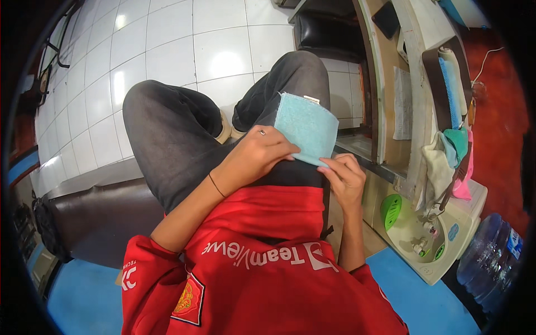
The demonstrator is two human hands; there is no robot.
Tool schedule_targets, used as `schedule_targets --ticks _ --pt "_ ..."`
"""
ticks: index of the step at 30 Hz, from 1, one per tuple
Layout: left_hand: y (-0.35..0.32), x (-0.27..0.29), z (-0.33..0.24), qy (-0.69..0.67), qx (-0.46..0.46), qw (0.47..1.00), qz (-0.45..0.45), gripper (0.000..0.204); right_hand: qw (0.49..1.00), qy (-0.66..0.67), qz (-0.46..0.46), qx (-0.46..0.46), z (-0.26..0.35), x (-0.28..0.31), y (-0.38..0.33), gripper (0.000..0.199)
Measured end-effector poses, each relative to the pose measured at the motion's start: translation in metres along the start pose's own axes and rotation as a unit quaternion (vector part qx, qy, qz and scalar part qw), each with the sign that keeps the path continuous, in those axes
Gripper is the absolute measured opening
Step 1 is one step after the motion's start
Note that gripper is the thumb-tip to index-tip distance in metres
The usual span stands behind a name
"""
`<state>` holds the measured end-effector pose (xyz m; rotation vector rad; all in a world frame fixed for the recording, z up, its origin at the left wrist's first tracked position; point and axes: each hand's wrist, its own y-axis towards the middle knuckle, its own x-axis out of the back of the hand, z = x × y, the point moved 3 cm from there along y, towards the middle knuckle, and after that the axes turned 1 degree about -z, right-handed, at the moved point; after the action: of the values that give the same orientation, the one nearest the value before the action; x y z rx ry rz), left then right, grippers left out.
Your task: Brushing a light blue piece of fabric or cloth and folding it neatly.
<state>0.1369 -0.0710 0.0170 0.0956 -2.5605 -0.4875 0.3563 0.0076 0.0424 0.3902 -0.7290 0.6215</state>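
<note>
A light blue towelling cloth (307, 123) lies over my right thigh, with a small white tag at its far edge. Its near edge is turned up into a narrow fold or roll. My left hand (261, 153), wearing a ring, pinches the left end of that fold. At the right end, my right hand (345, 174) grips the same fold between thumb and fingertips. Both hands are close to my lap, just beyond the hem of my red shirt. The underside of the cloth is hidden.
A cream washbasin (416, 240) stands at the right, with a green soap dish (391, 211) on it. Cloths (446, 162) hang above it. Beside it is a large clear water bottle (491, 259). White tiles (167, 50) cover the floor ahead; a dark padded seat (100, 215) is at the left.
</note>
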Motion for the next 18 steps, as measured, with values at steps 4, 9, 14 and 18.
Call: schedule_targets --ticks 4,9,14,18 --pt "0.0 0.0 0.006 -0.021 0.05 0.998 0.008 0.018 0.998 0.034 0.002 -0.058 -0.009 0.001 -0.001 0.017" --pt "0.002 0.001 0.009 -0.062 0.123 0.99 -0.004 0.015 0.995 0.017 0.0 -0.095 -0.013 -0.002 0.003 0.012" --pt "0.002 0.0 0.013 -0.126 0.224 0.966 -0.027 0.012 0.986 0.042 0.026 -0.157 -0.018 -0.003 0.004 0.014" --pt "0.002 0.0 0.01 -0.089 0.214 0.972 -0.045 0.012 0.981 0.058 0.024 -0.184 -0.022 -0.004 0.004 0.014"
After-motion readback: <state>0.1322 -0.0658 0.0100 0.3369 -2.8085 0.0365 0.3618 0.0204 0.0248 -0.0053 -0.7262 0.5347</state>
